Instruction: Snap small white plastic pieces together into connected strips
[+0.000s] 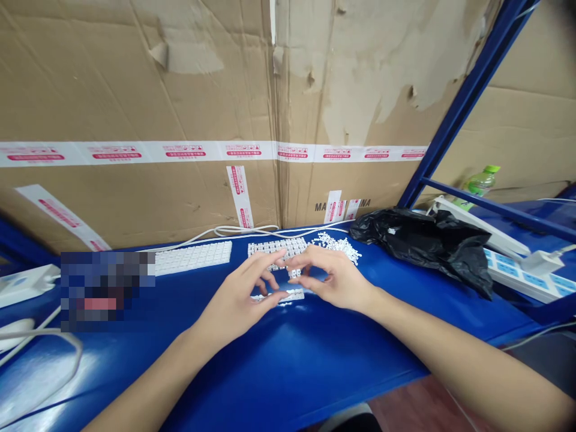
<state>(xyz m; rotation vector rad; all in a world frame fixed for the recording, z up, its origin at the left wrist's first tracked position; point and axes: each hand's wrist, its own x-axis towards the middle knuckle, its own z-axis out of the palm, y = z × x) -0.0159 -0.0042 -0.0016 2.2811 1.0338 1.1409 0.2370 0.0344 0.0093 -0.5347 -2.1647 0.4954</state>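
Between the thumb and fingers of my right hand [333,276] is a small white plastic piece [294,273] with dark openings, held just above the blue tabletop. My left hand [245,294] faces it from the left, its thumb and fingers apart and nothing visible between them. A short row of white plastic pieces [296,294] lies below the hands, partly covered by the left thumb. Behind my fingers stands a block of similar white pieces [279,247], its front partly hidden. A loose pile of tiny white parts [338,245] lies just beyond my right hand.
A white gridded block [193,258] lies at the left, beside a pixelated patch. Black plastic bag [423,240], power strip [526,273] and green-capped bottle [483,181] are at right. Cardboard [180,108] walls the back; white cables [202,234] run along it. A blue frame post [468,102] rises right.
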